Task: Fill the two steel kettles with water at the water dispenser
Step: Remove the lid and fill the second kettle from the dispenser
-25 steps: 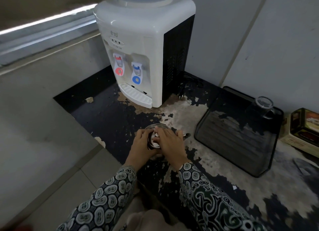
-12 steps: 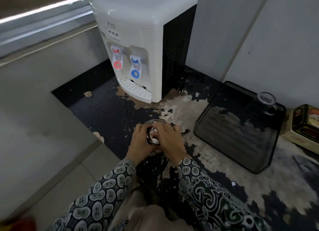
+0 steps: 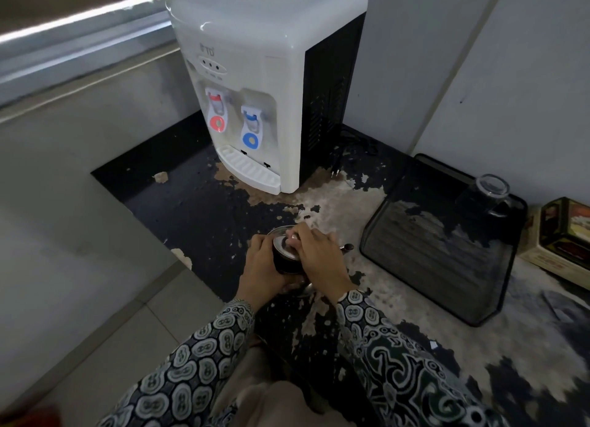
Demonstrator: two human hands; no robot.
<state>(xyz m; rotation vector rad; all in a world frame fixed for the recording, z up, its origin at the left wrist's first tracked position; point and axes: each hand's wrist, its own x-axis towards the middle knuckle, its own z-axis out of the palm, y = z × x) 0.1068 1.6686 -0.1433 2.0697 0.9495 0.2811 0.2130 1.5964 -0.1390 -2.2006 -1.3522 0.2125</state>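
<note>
both hands are on one small steel kettle (image 3: 289, 254) that sits on the worn black counter (image 3: 198, 216), a little below the middle of the view. the left hand (image 3: 260, 267) wraps the kettle's side at its 9 o'clock, fingers curled against the dark body. the right hand (image 3: 319, 257) comes over from 3 o'clock, and its fingertips (image 3: 295, 235) pinch the small knob of the shiny lid (image 3: 284, 246), which looks tilted rather than seated flat. a thin spout or handle end (image 3: 348, 247) pokes out at the kettle's 3 o'clock, past the right hand. only this one kettle can be made out; much of it is hidden by the hands.

at 12 o'clock from the kettle, well apart from it, stands the white water dispenser (image 3: 255, 59) with a black side panel. on its front are a red tap (image 3: 217, 113) and a blue tap (image 3: 250, 129), the red one to the 9 o'clock side of the blue, both above a white ribbed drip tray (image 3: 245, 168). a black plug (image 3: 334, 173) lies on the counter just beside the dispenser's base at 4 o'clock.

at 3 o'clock from the hands lies a dark mesh tray (image 3: 440, 251), with a clear glass (image 3: 488, 193) resting at its far corner. a printed box (image 3: 562, 238) sits at the far right edge. patterned sleeves (image 3: 383, 347) cover both forearms at 6 o'clock.
</note>
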